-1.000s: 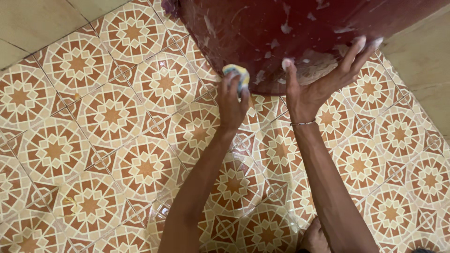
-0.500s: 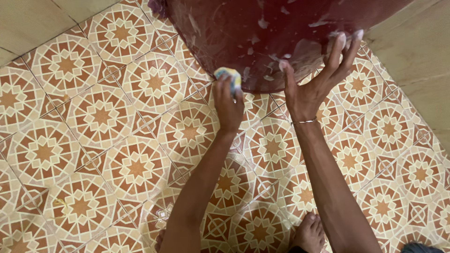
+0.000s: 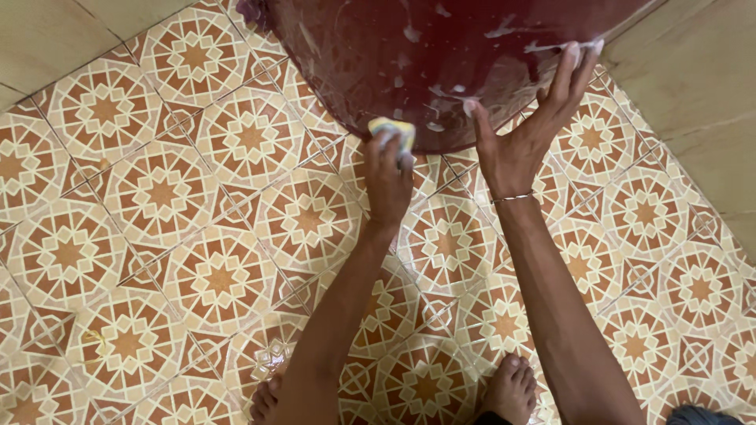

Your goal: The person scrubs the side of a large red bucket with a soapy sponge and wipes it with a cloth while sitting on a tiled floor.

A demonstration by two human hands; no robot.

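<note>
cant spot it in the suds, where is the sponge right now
In the head view, the yellow sponge is pinched in the left hand, pressed against the lower rim of the soapy dark red tub, left of the right hand.

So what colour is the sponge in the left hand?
Yellow and blue sponge, left hand gripping it; head view.

Soapy dark-red round tub [image 3: 409,63] tilted above patterned tiles, small yellow-and-blue sponge [image 3: 391,130] against its lower edge

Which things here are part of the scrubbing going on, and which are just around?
In use:
left hand
yellow sponge
right hand
soapy dark red tub

Just around:
patterned floor tiles
plain beige tiles
bare feet
</note>
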